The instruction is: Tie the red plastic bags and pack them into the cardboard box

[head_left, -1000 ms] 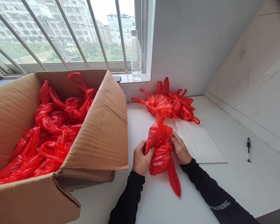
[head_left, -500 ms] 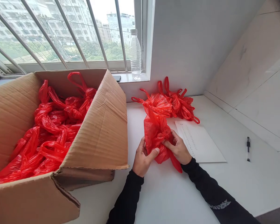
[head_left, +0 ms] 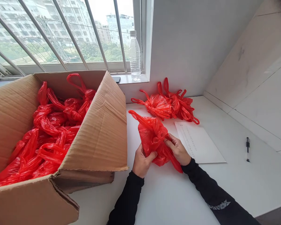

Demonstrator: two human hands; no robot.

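Note:
Between my two hands is a crumpled red plastic bag point(head_left: 152, 134), held just over the white table. My left hand point(head_left: 142, 161) grips its lower left side, thumb on top and fingers behind. At its right side my right hand point(head_left: 178, 150) pinches the gathered plastic near the middle. One handle loop sticks out toward the upper left, and another part hangs down below my right hand. What the bag contains, if anything, is hidden. Behind it, several knotted red bags point(head_left: 161, 106) lie in a heap against the wall.
An open cardboard box point(head_left: 103, 125) full of knotted red bags point(head_left: 53, 125) stands on the left. A sheet of paper with writing point(head_left: 206, 147) lies right of my hands, and a black-capped pen point(head_left: 248, 149) farther right. A water bottle point(head_left: 135, 57) stands on the windowsill.
The bag has turned and opened out; its handle loop now points to the upper left, where before the top stood upright. My right fingers have shifted slightly along the plastic.

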